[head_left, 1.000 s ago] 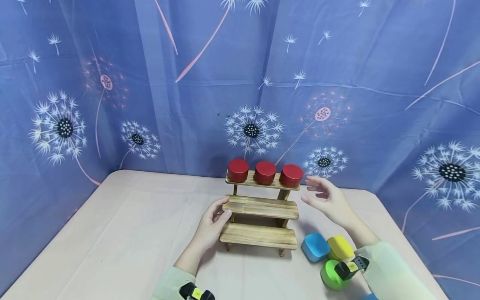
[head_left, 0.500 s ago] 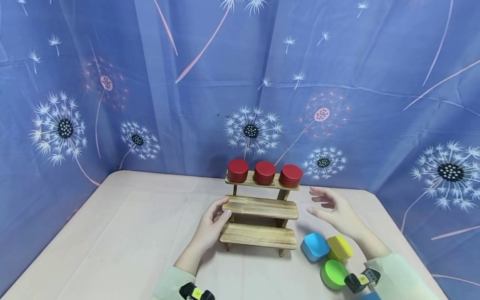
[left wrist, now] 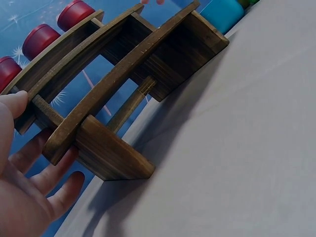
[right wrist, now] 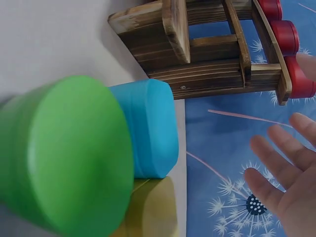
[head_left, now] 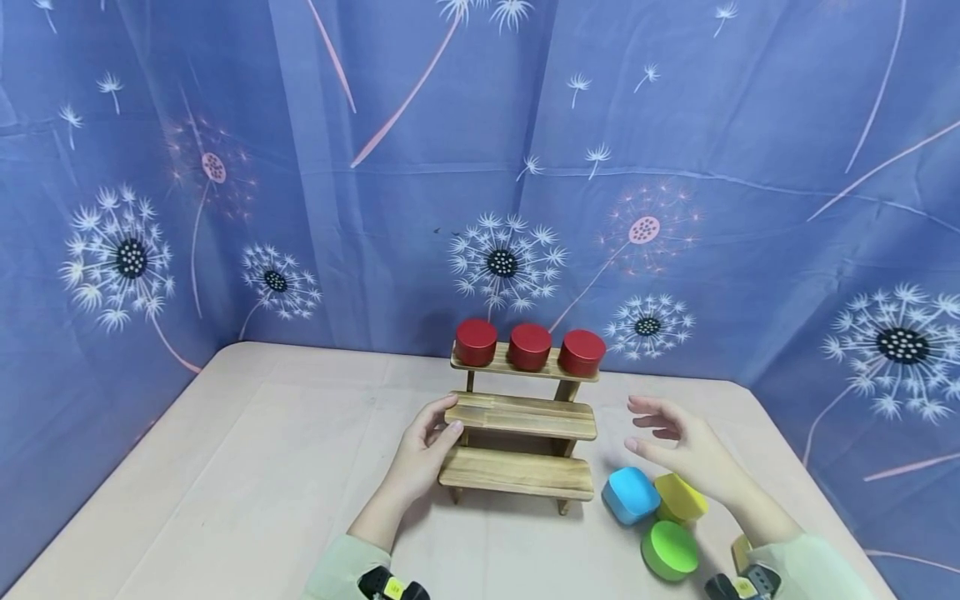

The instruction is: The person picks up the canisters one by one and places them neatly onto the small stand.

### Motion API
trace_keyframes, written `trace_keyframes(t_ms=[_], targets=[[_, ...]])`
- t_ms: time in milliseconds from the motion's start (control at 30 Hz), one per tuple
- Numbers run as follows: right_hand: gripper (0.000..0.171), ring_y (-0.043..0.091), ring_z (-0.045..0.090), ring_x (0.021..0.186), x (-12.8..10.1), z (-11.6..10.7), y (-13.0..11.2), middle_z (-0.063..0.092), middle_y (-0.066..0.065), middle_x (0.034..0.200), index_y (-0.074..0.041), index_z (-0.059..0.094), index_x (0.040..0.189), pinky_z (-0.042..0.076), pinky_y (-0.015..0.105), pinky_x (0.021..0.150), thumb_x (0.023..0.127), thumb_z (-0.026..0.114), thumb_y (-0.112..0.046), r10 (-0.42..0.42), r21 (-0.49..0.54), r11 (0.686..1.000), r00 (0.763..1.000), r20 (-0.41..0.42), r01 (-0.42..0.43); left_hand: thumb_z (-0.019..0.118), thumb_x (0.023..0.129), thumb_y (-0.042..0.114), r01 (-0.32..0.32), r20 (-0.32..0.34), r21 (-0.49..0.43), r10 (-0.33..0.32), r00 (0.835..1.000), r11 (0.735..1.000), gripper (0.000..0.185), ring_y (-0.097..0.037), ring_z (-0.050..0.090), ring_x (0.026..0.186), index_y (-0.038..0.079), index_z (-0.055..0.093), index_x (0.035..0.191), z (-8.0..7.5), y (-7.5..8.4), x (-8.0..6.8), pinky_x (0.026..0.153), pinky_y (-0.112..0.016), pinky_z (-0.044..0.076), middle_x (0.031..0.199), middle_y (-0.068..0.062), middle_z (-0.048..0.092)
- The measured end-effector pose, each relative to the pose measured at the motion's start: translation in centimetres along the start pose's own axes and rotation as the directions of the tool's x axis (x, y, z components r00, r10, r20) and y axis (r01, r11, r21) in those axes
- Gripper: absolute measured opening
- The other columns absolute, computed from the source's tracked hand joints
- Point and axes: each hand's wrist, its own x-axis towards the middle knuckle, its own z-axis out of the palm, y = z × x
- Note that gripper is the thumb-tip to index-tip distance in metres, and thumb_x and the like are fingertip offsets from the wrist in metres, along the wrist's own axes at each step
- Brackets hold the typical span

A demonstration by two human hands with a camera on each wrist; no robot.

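A three-tier wooden display stand (head_left: 517, 471) stands on the table. My left hand (head_left: 420, 454) grips the left end of its middle shelf, with the thumb on top and fingers below, as the left wrist view shows. Along the top shelf sit three round red tins (head_left: 476, 342). My right hand (head_left: 686, 446) hovers to the right of the stand, fingers relaxed and apart, holding nothing. Below that hand are a blue rounded-square tin (head_left: 631, 496), a yellow tin (head_left: 679, 500) partly hidden by the wrist, and a round green tin (head_left: 670, 551).
A gold-coloured item (head_left: 741, 552) shows partly behind the right wrist strap. The table has a pale cover (head_left: 247, 467). Blue dandelion-print cloth (head_left: 375, 250) hangs behind it and at both sides.
My right hand has drawn away from the rightmost red tin, moving right and down toward the coloured tins. The left hand and the stand have stayed in place.
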Motion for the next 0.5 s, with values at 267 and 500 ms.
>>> trace_keyframes(t_ms=[267,500], targets=[[0.048,0.007,0.063,0.096,-1.7,0.1,0.3,0.064,0.018,0.118,-0.003,0.056,0.125,0.053,0.025,0.081,0.081,0.072,-0.010,-0.031,0.000,1.000,0.999,-0.016,0.031,0.059,0.094,0.020,-0.005,0.000,0.001,0.005,1.000,1.000,0.043,-0.013,0.057,0.098,0.016,0.049,0.135,0.0,0.0,0.1,0.086,-0.022,0.047,0.132,-0.017,0.054],[0.046,0.004,0.063,0.096,-3.0,0.1,0.7,0.065,0.004,0.116,-0.004,0.057,0.123,0.052,0.020,0.080,0.081,0.073,-0.010,-0.019,0.018,1.000,1.000,-0.009,0.019,0.059,0.094,0.019,-0.017,-0.002,-0.011,0.017,1.000,1.000,0.042,-0.011,0.057,0.096,0.014,0.050,0.134,0.0,0.0,0.1,0.084,-0.021,0.047,0.132,-0.017,0.054]])
